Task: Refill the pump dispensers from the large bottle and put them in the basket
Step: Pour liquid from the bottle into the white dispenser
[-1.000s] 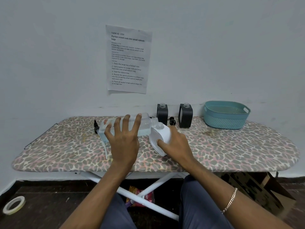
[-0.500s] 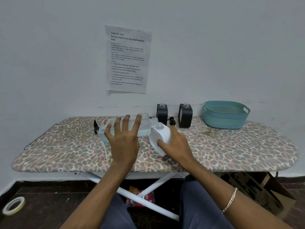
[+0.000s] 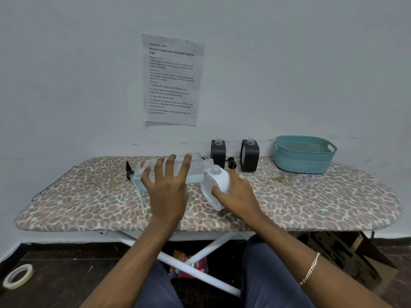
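My left hand grips the large clear bottle, tipped on its side with its open mouth over the neck of a white dispenser. My right hand holds that white dispenser, which leans left on the ironing board. Pale liquid lies in the lower part of the large bottle. Two black dispensers, one left and one right, stand uncapped at the back. A black pump head lies between them. The teal basket sits at the back right.
Another black pump with a clear tube lies left of the large bottle. A paper sheet hangs on the wall. Under the board are white legs, a cardboard box and a tape roll.
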